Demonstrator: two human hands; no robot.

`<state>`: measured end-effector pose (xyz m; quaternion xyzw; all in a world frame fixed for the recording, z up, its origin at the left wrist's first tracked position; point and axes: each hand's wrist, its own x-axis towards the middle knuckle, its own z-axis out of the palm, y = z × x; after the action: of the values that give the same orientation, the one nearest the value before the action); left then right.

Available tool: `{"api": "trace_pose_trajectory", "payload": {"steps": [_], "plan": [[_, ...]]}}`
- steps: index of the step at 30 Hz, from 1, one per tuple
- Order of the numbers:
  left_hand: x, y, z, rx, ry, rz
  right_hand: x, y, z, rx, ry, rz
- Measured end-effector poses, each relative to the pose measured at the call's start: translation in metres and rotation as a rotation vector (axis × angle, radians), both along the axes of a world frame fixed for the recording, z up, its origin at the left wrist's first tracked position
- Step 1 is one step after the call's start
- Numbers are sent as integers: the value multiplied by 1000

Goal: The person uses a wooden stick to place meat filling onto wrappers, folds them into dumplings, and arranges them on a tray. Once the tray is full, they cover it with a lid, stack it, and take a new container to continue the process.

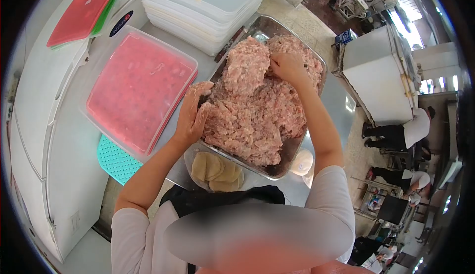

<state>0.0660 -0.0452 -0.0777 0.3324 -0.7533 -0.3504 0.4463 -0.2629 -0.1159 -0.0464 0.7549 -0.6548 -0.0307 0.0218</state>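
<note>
A deep metal tray (310, 143) is heaped with pale pink ground meat (242, 125), with a taller mound at its far left. My left hand (190, 118) is at the tray's left edge, its fingers spread and smeared with bits of meat. Toward the far side, my right hand (287, 66) has curled fingers dug into the meat beside the tall mound; the meat partly hides the fingertips. Below the tray's near edge, a clear bag or dish (237, 180) holds several flat, round, yellowish discs (215, 167).
Left of the tray lies a lidded container with red contents (141, 91), near a turquoise perforated piece (118, 159). Stacked white trays (208, 7) stand behind. Red and green lids (86, 12) rest on a white appliance (54, 111). Other people (415, 128) work at right.
</note>
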Motion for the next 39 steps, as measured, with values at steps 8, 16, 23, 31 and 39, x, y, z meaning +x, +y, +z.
{"api": "trace_pose_trajectory", "payload": {"steps": [8, 16, 23, 31, 39], "plan": [[-4, 1, -4, -21, 35, 17, 27, 69, 57, -191, -246, 156], [-5, 3, -2, -75, 11, -3, 42, 176, 80, 15, -153, 124], [-6, 1, -7, -118, -61, -41, 48, 232, 64, 101, -76, -110], [-7, 1, -18, -131, -154, -19, 111, 210, 184, -86, 506, -56], [-10, -2, -24, -172, -165, -18, 144, 139, 99, -126, 201, -88]]}}
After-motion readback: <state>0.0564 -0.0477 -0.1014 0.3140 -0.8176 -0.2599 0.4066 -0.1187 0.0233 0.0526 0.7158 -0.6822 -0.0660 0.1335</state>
